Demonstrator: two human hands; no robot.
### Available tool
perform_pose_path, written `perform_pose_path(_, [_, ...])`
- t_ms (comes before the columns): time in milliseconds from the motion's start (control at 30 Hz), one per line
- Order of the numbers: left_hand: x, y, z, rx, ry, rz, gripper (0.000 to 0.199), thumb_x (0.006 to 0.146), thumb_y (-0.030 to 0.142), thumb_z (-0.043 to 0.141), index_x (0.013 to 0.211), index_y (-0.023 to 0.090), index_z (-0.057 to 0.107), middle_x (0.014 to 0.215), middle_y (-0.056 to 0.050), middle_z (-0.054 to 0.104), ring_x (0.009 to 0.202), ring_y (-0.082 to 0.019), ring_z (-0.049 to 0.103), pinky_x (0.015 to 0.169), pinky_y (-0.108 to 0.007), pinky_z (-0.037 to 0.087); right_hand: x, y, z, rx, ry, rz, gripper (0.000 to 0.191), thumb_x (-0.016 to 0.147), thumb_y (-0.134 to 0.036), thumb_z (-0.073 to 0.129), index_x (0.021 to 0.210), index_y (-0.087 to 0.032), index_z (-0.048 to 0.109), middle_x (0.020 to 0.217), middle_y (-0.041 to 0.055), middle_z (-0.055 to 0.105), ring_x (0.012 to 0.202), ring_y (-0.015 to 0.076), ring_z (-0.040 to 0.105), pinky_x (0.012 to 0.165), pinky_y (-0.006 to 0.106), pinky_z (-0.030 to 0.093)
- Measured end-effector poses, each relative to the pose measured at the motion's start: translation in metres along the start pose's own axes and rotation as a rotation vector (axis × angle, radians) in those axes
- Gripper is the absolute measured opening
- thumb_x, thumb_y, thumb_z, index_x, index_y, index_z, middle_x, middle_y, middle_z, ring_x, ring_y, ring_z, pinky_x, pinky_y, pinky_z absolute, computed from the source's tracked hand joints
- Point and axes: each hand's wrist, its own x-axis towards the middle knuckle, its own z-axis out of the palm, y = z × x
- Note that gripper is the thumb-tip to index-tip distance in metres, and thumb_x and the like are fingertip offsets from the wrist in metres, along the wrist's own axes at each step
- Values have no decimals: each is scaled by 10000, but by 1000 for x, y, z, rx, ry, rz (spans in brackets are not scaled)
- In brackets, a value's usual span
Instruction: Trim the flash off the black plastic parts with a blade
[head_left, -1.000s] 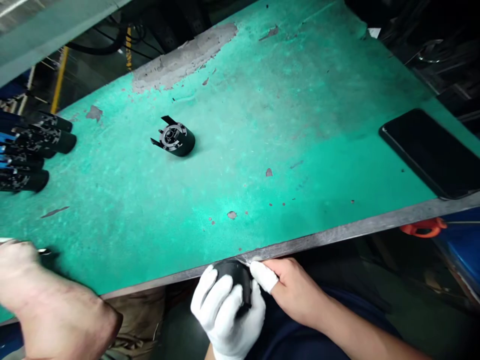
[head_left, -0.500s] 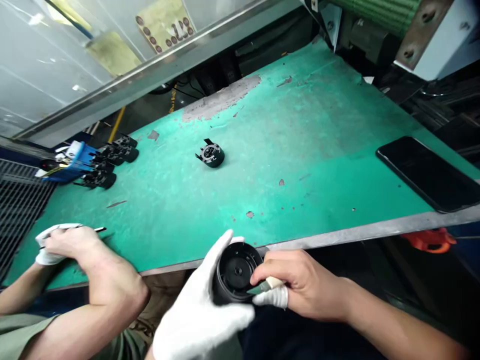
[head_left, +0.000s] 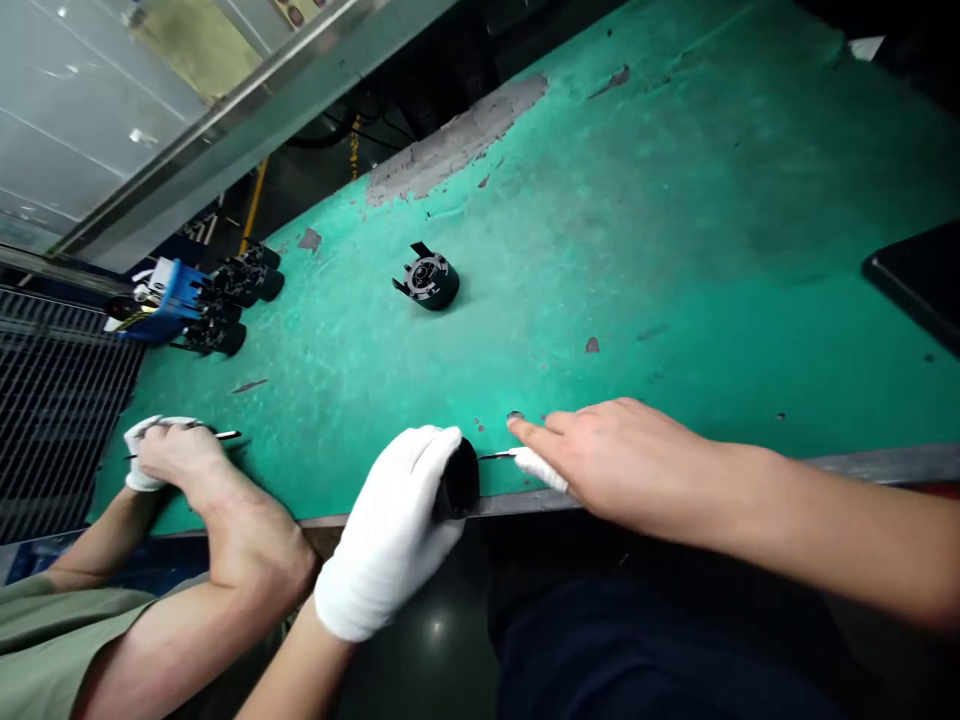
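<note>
A black round part in one hand, a thin blade in the other

The black round part (head_left: 459, 482) is low in the middle of the frame, held up at the near edge of the green bench (head_left: 697, 330). It looks like a tall, dark oval. Its long way goes up and down in the frame, and one side faces right. I cannot tell which end is open.

The left hand (head_left: 394, 530) has a white glove on. Its fingers are close together and curl over the top and left of the part, with the thumb below.

The right hand (head_left: 630, 465) is bare except for a white cover on the thumb. It holds the thin blade (head_left: 496, 456), which lies almost flat across the frame. Its tip points left, right by the part. I cannot tell if they touch. The pointing finger sticks out above the blade, and I cannot tell if it presses on it.

Above, near the middle, a pronged black part (head_left: 435, 285) sits on the bench, its prongs pointing up and left. More black parts (head_left: 229, 338) crowd beside a blue bin (head_left: 171, 312) at the left. Lower left, another person's gloved hand (head_left: 169, 455) holds a thin stick (head_left: 229, 435).
</note>
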Motion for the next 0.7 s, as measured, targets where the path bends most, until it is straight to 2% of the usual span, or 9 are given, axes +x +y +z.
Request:
perform_pose_path(67, [4, 2, -3, -42, -27, -26, 774, 762, 28, 582, 1485, 174, 347, 1419, -145, 486, 1356, -294, 456, 1166, -505, 410, 10, -6, -9, -5, -64, -60, 371, 890, -126, 506, 1234, -167, 640, 931, 103, 711, 705, 220, 673, 590, 305, 455])
perform_pose_path(100, [6, 3, -5, -55, -34, -36, 770, 765, 28, 583, 1484, 171, 344, 1411, -146, 484, 1350, -293, 456, 1159, -499, 416, 14, -7, -13, -15, -93, -88, 364, 884, -124, 517, 1226, -163, 638, 955, 108, 715, 725, 221, 683, 603, 302, 463])
perform_pose_path(200, [9, 3, -6, -80, -46, -52, 773, 760, 32, 605, 1477, 160, 347, 1408, -149, 473, 1352, -296, 443, 1158, -487, 414, 22, -9, -16, -52, -129, -145, 486, 898, -135, 535, 1383, -166, 547, 994, 125, 728, 764, 228, 708, 641, 301, 488])
perform_pose_path(300, [9, 3, -6, -92, -44, -59, 774, 755, 31, 620, 1471, 155, 353, 1397, -148, 477, 1341, -292, 449, 1154, -475, 416, 29, -13, -7, -78, -133, -167, 487, 907, -132, 541, 1392, -173, 555, 1001, 142, 735, 776, 236, 721, 633, 300, 505])
perform_pose_path(400, [9, 4, -6, -95, -29, -59, 768, 757, 28, 613, 1468, 153, 351, 1381, -151, 484, 1324, -288, 460, 1142, -474, 422, 36, -25, 6, -131, -113, -158, 449, 901, -82, 509, 1339, -116, 598, 1017, 178, 722, 768, 242, 718, 587, 303, 510])
perform_pose_path(467, [10, 4, -7, -98, -31, -56, 757, 761, 32, 608, 1464, 148, 353, 1380, -157, 481, 1319, -289, 462, 1135, -477, 425, 38, -33, 11, -164, -112, -157, 447, 879, -50, 498, 1310, -77, 614, 969, 169, 711, 701, 232, 698, 522, 301, 493])
perform_pose_path(567, [12, 5, -8, -101, -40, -48, 764, 749, 34, 609, 1459, 148, 352, 1386, -164, 474, 1321, -296, 457, 1128, -482, 428, 39, -40, 14, -206, -120, -192, 471, 840, -13, 492, 1290, -53, 623, 873, 133, 675, 614, 213, 651, 438, 286, 436])
perform_pose_path(700, [12, 5, -8, -95, -53, -45, 772, 735, 33, 607, 1452, 159, 353, 1383, -161, 478, 1309, -296, 463, 1108, -481, 443, 40, -36, 11, -248, -171, -272, 452, 852, -6, 473, 1279, -40, 618, 840, 139, 658, 632, 207, 642, 474, 277, 433])
